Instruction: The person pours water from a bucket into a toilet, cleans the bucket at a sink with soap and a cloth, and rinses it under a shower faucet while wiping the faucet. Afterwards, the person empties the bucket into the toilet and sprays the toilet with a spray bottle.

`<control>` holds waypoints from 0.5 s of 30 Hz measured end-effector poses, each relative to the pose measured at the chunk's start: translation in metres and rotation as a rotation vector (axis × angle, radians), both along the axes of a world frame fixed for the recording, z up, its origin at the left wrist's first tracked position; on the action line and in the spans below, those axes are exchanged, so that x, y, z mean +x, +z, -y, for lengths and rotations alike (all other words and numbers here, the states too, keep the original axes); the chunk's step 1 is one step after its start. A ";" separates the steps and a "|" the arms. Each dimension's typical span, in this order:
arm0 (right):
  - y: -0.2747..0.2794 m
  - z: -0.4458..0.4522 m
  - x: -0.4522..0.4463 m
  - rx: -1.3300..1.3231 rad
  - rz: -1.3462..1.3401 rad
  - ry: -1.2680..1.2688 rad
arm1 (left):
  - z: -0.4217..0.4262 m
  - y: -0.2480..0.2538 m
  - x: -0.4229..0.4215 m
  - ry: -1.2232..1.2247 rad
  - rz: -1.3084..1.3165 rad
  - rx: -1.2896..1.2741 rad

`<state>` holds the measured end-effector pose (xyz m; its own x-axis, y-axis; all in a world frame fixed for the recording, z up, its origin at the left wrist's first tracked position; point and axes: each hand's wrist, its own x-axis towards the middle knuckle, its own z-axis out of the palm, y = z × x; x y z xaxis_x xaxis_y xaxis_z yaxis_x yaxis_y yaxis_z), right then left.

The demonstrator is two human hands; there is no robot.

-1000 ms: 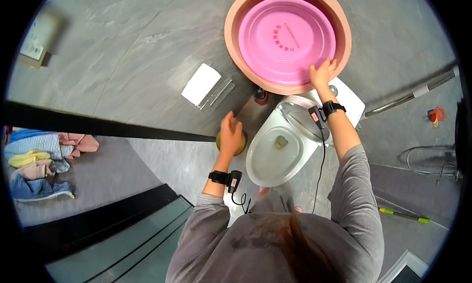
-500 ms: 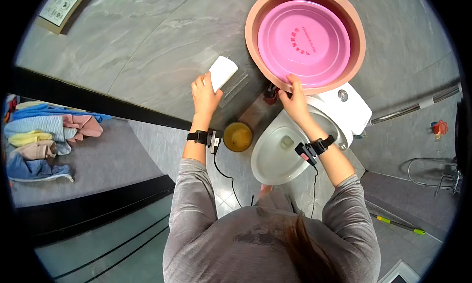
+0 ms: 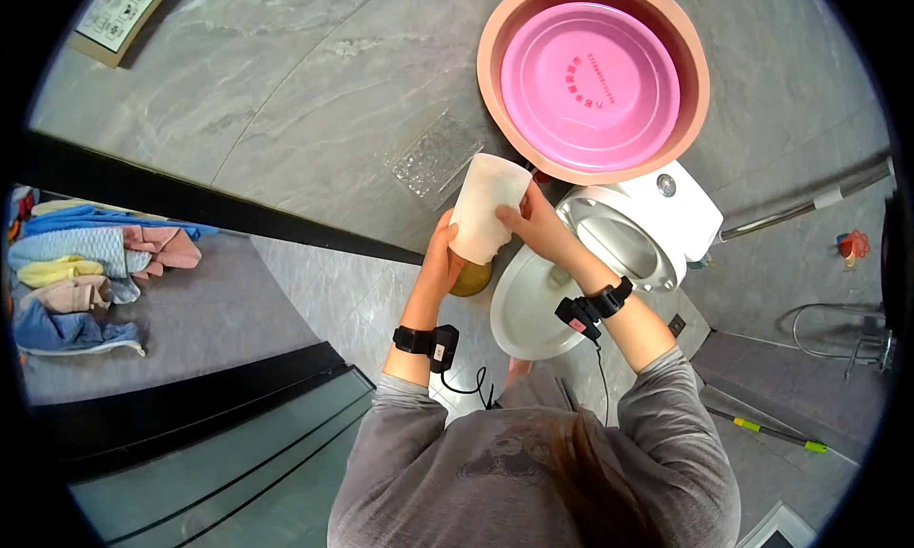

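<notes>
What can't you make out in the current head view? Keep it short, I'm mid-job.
All in the head view:
- Left hand: some fingers, behind the white roll.
- Right hand: its full grip, partly behind the roll.
- Yellow bin: contents, mostly covered by the left hand and roll.
- Dark-red item: shape, hidden by the basins and right hand.
- Box: print too small; one end cut off by the edge.

Pink basin [image 3: 590, 86] nested in peach tub [image 3: 491, 72], far side, ctr-right; white toilet [image 3: 693, 215] just nearer. Box w/ printed label [image 3: 119, 17] far left. Folded cloths [image 3: 57, 272] piled left. Right: metal rail [image 3: 809, 210], small red item [image 3: 854, 247], chrome fixture [image 3: 864, 348]. Pole [image 3: 776, 435] w/ yellow + green bits, near right.
</notes>
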<state>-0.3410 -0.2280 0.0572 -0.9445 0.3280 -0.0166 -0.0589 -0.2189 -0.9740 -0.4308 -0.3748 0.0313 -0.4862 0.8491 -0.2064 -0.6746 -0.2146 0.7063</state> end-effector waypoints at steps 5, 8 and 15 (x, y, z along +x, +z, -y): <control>0.014 0.007 0.015 0.028 -0.117 -0.028 | 0.007 -0.011 0.011 -0.048 -0.309 -0.207; 0.019 0.004 0.028 0.473 0.090 -0.141 | 0.001 0.004 0.021 0.087 -0.633 -0.156; 0.023 0.016 0.041 0.385 -0.156 -0.181 | -0.007 0.009 0.027 0.238 -0.628 -0.105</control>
<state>-0.2997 -0.2436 0.0804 -0.8528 0.4427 0.2772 -0.2159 0.1846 -0.9588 -0.4039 -0.3675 0.0398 -0.7117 0.6953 0.1005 -0.0731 -0.2156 0.9737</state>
